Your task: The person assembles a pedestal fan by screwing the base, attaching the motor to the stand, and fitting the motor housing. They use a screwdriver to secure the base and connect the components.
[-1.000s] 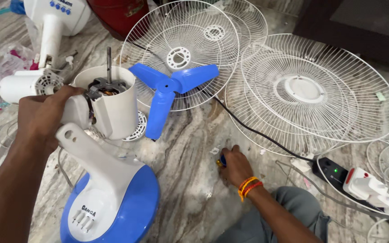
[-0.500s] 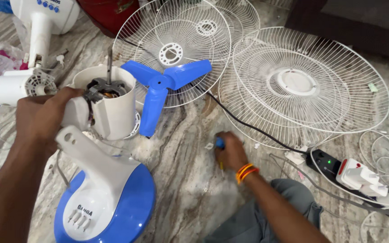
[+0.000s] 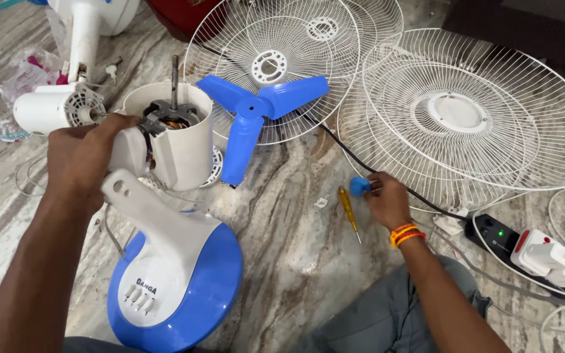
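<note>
A: Left hand (image 3: pixel 83 153)?

B: Clenched around the back of the motor (image 3: pixel 181 140), an open white housing. Upright on the neck of the base (image 3: pixel 184 281), shaft (image 3: pixel 175 78) pointing up, windings exposed at the top.

A: Right hand (image 3: pixel 387 199)?

B: Down on the floor (image 3: pixel 282 261), well apart from the motor. Fingertips pinched on a small blue cap (image 3: pixel 359 186). Just beside it, a yellow screwdriver (image 3: pixel 349 212), lying flat and untouched.

A: Best handling, judging from this?

B: Probably a firm left grip, low on the housing, clear of the windings and the loose wires under it. Keep the shaft vertical, so as not to tip the base. On the right, pinch the cap squarely; small and round, likely to roll on smooth stone. Mind the black cord (image 3: pixel 348 153) right behind the knuckles.

A: Surface and room?

B: Polished marble floor, grey and brown veins, seen from above by someone seated on it. Blue three-wing blade (image 3: pixel 256 117) lying on a white grille (image 3: pixel 276 59) just past the motor. More grilles (image 3: pixel 465 117) overlapping to the right. Power strip (image 3: pixel 498 238) at far right, green light on, white plug in it. Second motor (image 3: pixel 57 108) on its side at upper left, next to crumpled plastic.
</note>
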